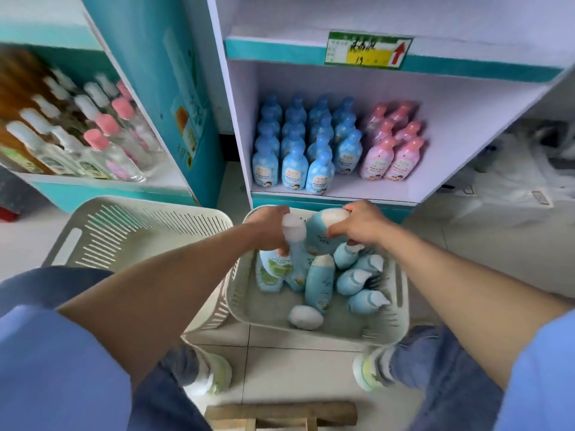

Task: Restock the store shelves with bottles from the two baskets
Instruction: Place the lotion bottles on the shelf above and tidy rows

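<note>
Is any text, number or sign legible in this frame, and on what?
Price tag on the shelf edge: "19", handwritten, uncertain; red handwriting above it unreadable; red arrow pointing up.
Shelf bottles, labels: too blurred to read.
Basket bottles, labels: too blurred.
Poster on the teal side panel: too blurred.

- Head view: worn high, facing forward and steeply down along both arms (161,275).
- Basket (399,309) and shoes (214,376) sit close below; shelf (339,194) stands just ahead, near.
- Wide angle bends the edges.
</note>
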A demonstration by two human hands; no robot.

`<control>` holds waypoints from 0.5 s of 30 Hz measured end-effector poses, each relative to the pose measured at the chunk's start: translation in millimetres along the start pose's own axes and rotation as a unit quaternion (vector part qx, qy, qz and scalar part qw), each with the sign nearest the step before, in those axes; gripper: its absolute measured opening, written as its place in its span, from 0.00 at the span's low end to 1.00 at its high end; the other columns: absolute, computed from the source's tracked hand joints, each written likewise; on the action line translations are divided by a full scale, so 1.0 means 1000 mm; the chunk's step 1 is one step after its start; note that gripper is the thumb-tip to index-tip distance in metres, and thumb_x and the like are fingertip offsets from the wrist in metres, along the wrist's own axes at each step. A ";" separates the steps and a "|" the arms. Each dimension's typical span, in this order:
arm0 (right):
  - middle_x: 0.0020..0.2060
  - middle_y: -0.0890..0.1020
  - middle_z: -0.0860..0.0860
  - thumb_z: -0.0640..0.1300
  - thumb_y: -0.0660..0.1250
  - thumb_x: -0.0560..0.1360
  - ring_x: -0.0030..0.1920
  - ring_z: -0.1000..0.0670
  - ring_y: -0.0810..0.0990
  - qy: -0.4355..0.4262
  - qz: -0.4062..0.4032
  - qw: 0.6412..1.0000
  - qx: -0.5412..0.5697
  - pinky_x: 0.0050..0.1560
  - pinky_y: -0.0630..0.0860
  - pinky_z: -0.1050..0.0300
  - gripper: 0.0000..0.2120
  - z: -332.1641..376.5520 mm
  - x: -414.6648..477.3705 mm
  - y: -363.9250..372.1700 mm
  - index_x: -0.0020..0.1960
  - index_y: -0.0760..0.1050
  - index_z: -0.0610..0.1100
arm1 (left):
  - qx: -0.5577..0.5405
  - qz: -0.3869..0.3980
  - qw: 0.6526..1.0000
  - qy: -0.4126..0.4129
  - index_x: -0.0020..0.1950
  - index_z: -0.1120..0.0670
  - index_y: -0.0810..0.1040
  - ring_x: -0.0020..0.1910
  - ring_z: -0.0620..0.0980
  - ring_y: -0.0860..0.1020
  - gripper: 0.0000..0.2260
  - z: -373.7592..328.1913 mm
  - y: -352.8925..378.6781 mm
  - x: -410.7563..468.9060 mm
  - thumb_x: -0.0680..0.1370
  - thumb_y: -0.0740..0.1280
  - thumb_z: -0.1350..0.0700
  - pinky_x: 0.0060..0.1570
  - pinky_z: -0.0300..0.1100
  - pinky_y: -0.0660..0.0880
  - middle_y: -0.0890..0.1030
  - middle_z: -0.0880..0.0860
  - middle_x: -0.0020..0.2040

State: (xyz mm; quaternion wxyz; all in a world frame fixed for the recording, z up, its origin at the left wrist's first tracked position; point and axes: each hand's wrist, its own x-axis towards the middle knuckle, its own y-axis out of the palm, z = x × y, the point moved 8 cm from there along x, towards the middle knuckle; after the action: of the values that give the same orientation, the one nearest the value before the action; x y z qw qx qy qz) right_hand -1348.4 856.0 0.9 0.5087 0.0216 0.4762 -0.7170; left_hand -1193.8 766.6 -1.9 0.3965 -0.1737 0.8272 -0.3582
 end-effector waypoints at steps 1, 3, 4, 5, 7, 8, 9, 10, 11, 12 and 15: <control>0.42 0.83 0.43 0.47 0.78 0.62 0.37 0.45 0.81 -0.007 -0.014 1.000 0.007 0.40 0.81 0.50 0.17 0.005 -0.009 -0.010 0.46 0.79 0.40 | -0.013 -0.011 1.000 0.009 0.66 0.53 0.70 0.47 0.53 0.74 0.33 -0.008 -0.011 -0.008 0.64 0.79 0.58 0.42 0.41 0.72 0.78 0.56 0.55; 0.40 0.82 0.45 0.48 0.78 0.61 0.34 0.47 0.80 -0.021 -0.042 0.998 0.035 0.37 0.80 0.53 0.18 0.016 -0.031 -0.031 0.47 0.79 0.41 | -0.037 -0.034 0.998 0.028 0.66 0.53 0.70 0.47 0.53 0.73 0.34 -0.026 -0.032 -0.030 0.63 0.79 0.58 0.42 0.41 0.71 0.78 0.56 0.55; 0.40 0.82 0.46 0.47 0.79 0.61 0.34 0.48 0.79 -0.027 -0.055 0.996 0.058 0.35 0.80 0.54 0.18 0.020 -0.042 -0.040 0.48 0.79 0.42 | -0.044 -0.047 0.997 0.036 0.66 0.53 0.70 0.48 0.53 0.74 0.34 -0.034 -0.043 -0.041 0.62 0.79 0.57 0.42 0.41 0.71 0.77 0.56 0.56; 0.41 0.81 0.47 0.47 0.79 0.62 0.34 0.50 0.79 -0.038 -0.067 0.994 0.078 0.34 0.80 0.54 0.19 0.025 -0.052 -0.050 0.49 0.78 0.43 | -0.050 -0.061 0.996 0.043 0.64 0.53 0.71 0.48 0.54 0.74 0.33 -0.041 -0.053 -0.052 0.62 0.80 0.57 0.42 0.42 0.71 0.77 0.56 0.55; 0.41 0.80 0.48 0.47 0.78 0.63 0.36 0.51 0.78 -0.059 -0.091 0.989 0.105 0.35 0.80 0.54 0.18 0.034 -0.072 -0.070 0.49 0.77 0.45 | -0.063 -0.085 0.993 0.053 0.57 0.54 0.73 0.46 0.54 0.74 0.28 -0.053 -0.070 -0.070 0.61 0.80 0.57 0.40 0.42 0.71 0.77 0.55 0.51; 0.42 0.80 0.48 0.46 0.78 0.63 0.37 0.51 0.78 -0.067 -0.104 0.985 0.119 0.35 0.80 0.55 0.18 0.037 -0.081 -0.079 0.49 0.77 0.45 | -0.072 -0.095 0.991 0.057 0.54 0.54 0.72 0.44 0.54 0.74 0.26 -0.058 -0.078 -0.080 0.61 0.80 0.57 0.39 0.41 0.71 0.77 0.55 0.49; 0.44 0.81 0.48 0.46 0.78 0.63 0.38 0.51 0.78 -0.076 -0.117 0.981 0.133 0.34 0.79 0.56 0.18 0.040 -0.090 -0.089 0.51 0.77 0.44 | -0.084 -0.103 0.989 0.058 0.54 0.54 0.72 0.43 0.53 0.73 0.26 -0.062 -0.085 -0.089 0.61 0.80 0.58 0.37 0.40 0.70 0.76 0.54 0.48; 0.46 0.81 0.47 0.46 0.77 0.64 0.39 0.51 0.79 -0.084 -0.135 0.976 0.147 0.32 0.79 0.58 0.20 0.043 -0.098 -0.100 0.54 0.78 0.44 | -0.096 -0.111 0.987 0.059 0.56 0.55 0.73 0.43 0.52 0.73 0.28 -0.065 -0.091 -0.097 0.61 0.80 0.58 0.37 0.40 0.70 0.76 0.53 0.47; 0.48 0.80 0.47 0.46 0.77 0.64 0.41 0.50 0.79 -0.092 -0.154 0.971 0.158 0.31 0.78 0.59 0.22 0.046 -0.105 -0.111 0.56 0.77 0.44 | -0.109 -0.117 0.985 0.061 0.60 0.56 0.72 0.43 0.52 0.73 0.31 -0.068 -0.097 -0.104 0.61 0.80 0.58 0.38 0.40 0.70 0.76 0.53 0.48; 0.50 0.80 0.47 0.46 0.77 0.64 0.42 0.50 0.79 -0.101 -0.175 0.964 0.171 0.29 0.77 0.59 0.24 0.050 -0.114 -0.124 0.58 0.77 0.44 | -0.120 -0.125 0.983 0.063 0.64 0.57 0.71 0.44 0.52 0.73 0.34 -0.070 -0.103 -0.111 0.60 0.81 0.58 0.39 0.39 0.70 0.76 0.53 0.49; 0.47 0.81 0.48 0.46 0.76 0.64 0.40 0.50 0.78 -0.133 -0.220 0.940 0.224 0.30 0.75 0.58 0.21 0.064 -0.135 -0.160 0.55 0.76 0.45 | -0.140 -0.147 0.976 0.079 0.60 0.57 0.72 0.44 0.51 0.72 0.31 -0.080 -0.116 -0.131 0.61 0.81 0.58 0.34 0.38 0.68 0.75 0.52 0.47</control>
State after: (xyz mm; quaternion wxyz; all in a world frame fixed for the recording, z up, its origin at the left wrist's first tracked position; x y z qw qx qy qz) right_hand -1374.7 911.2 210.7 0.3791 -0.0664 0.2243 -0.8953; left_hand -1174.4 798.3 186.8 0.2450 -0.3183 0.8633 -0.3056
